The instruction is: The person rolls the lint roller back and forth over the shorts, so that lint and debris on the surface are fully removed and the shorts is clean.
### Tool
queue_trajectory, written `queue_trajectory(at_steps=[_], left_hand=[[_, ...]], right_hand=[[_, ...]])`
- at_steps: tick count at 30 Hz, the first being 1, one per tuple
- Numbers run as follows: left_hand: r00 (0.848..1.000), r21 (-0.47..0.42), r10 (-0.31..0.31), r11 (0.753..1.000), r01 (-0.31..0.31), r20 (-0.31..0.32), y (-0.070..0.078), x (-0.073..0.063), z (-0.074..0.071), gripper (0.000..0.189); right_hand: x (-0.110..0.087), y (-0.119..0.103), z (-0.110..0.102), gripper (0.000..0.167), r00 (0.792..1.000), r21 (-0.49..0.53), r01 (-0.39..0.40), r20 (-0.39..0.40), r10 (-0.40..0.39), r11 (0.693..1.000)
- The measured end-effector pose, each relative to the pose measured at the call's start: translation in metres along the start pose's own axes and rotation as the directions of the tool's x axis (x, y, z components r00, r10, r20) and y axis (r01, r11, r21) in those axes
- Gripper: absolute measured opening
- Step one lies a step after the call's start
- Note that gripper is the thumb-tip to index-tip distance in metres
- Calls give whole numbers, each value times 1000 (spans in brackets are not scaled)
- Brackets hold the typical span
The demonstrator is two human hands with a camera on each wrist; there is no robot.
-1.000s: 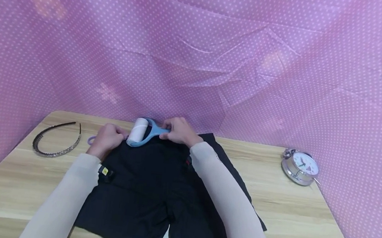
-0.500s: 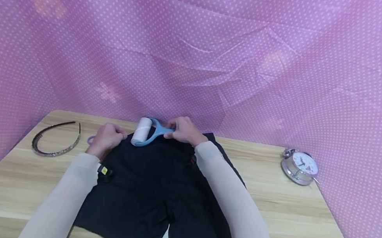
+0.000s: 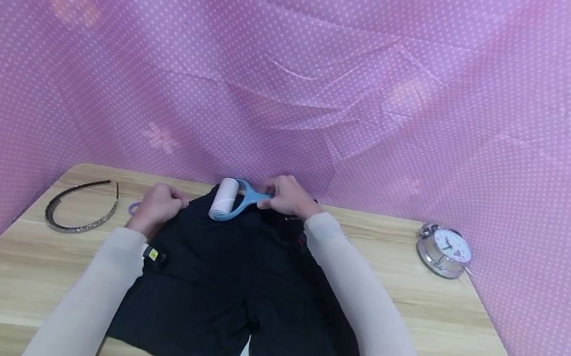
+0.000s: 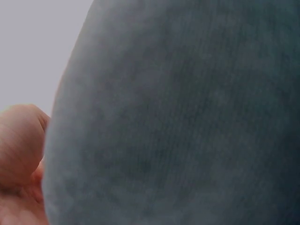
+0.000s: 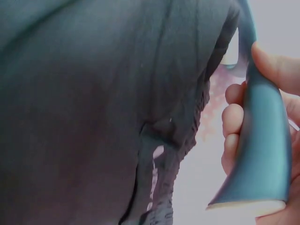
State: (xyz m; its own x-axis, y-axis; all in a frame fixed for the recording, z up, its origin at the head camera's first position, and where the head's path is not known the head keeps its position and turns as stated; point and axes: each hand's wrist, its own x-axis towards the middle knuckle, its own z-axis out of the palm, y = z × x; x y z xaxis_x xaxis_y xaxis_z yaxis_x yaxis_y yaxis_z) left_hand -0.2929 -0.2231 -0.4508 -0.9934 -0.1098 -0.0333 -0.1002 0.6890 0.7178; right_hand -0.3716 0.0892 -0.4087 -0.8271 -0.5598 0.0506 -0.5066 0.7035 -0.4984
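A pair of black shorts lies spread on the wooden table with its waist at the far side. My right hand grips the blue handle of a lint roller, its white roll lying over the waist of the shorts. In the right wrist view, the fingers and thumb wrap round the lint roller's handle, beside the gathered waistband. My left hand pinches the left end of the waist. Blurred grey cloth fills most of the left wrist view, hiding the left fingertips.
A dark headband with a sparkly side lies at the far left of the table. A purple ring shows behind the left hand. On the right lies a silver alarm clock. Pink dotted cloth encloses the back and sides.
The lint roller has moved right along the waist of the shorts, carried by my right hand. My left hand has stayed nearly in place at the left end.
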Motion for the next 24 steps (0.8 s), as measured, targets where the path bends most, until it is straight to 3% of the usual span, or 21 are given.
queue_trajectory(at_steps=[9, 24], left_hand=[[999, 15, -1, 1000, 0, 36, 0, 2, -1, 27], [999, 36, -5, 999, 4, 33, 0, 2, 0, 28]], right_hand=[[-4, 13, -7, 11, 1000, -4, 8, 1, -8, 1000], [-19, 31, -22, 14, 1000, 23, 5, 23, -6, 1000]])
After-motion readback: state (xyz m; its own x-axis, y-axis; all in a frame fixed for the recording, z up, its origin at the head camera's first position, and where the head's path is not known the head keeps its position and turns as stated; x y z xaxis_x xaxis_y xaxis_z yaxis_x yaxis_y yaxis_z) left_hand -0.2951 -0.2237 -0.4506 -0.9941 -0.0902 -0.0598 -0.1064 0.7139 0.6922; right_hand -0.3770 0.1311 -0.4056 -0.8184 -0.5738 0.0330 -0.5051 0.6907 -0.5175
